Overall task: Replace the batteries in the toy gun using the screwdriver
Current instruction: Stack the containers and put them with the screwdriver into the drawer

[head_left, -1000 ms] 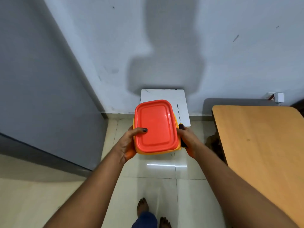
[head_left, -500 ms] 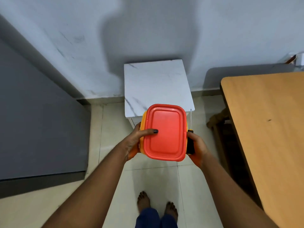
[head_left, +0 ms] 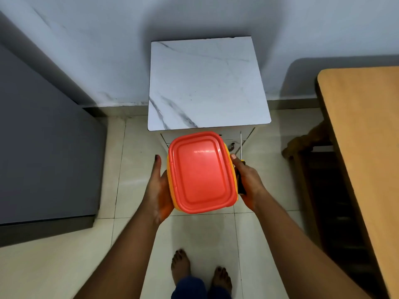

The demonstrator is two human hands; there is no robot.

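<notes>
I carry an orange plastic box with a red lid (head_left: 200, 171) in front of me, above the floor. My left hand (head_left: 158, 186) presses flat against its left side, fingers stretched forward. My right hand (head_left: 248, 182) holds its right side and also clamps a screwdriver (head_left: 241, 147) against the box; the thin metal shaft points away from me and the dark handle lies under my palm. The lid is closed, so the inside of the box is hidden. No toy gun or batteries are visible.
A small white marble-patterned table (head_left: 207, 83) stands against the wall just beyond the box. A wooden table (head_left: 362, 147) runs along the right, with dark wooden furniture below its edge. A grey panel (head_left: 43, 147) stands at the left. My bare feet (head_left: 200, 270) are on the tiled floor.
I have walked closer to the white table, which now looms larger just past the box. My left thumb has come off the lid and the hand lies flat on the box's side.
</notes>
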